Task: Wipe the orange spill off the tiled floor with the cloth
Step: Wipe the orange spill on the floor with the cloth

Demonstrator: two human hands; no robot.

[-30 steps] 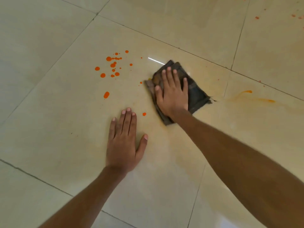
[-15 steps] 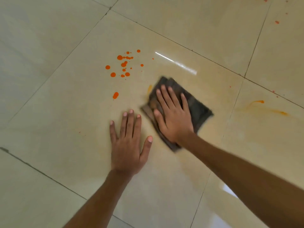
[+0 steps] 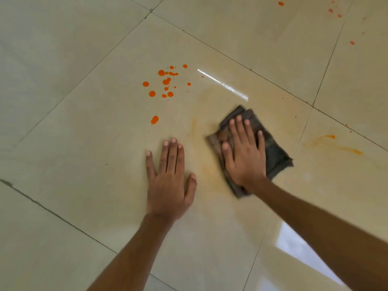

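A folded dark grey cloth [image 3: 275, 156] lies flat on the beige tiled floor [image 3: 84, 127]. My right hand [image 3: 244, 156] presses down on it, palm flat and fingers spread. My left hand [image 3: 170, 183] rests flat on the bare tile just left of the cloth, fingers apart, holding nothing. A cluster of bright orange drops [image 3: 165, 81] sits beyond my left hand, with one larger drop [image 3: 154, 119] nearer. A faint orange smear [image 3: 193, 127] runs between the hands. Another orange streak [image 3: 336, 143] marks the tile to the right.
More small orange spots [image 3: 330, 11] dot the tiles at the far right. Dark grout lines [image 3: 247, 68] cross the floor. A bright window reflection [image 3: 302, 250] shines on the tile under my right forearm.
My right hand slid the cloth toward me and then to the right, wiping away drops near my left hand and leaving faint smears. The left hand stayed planted.
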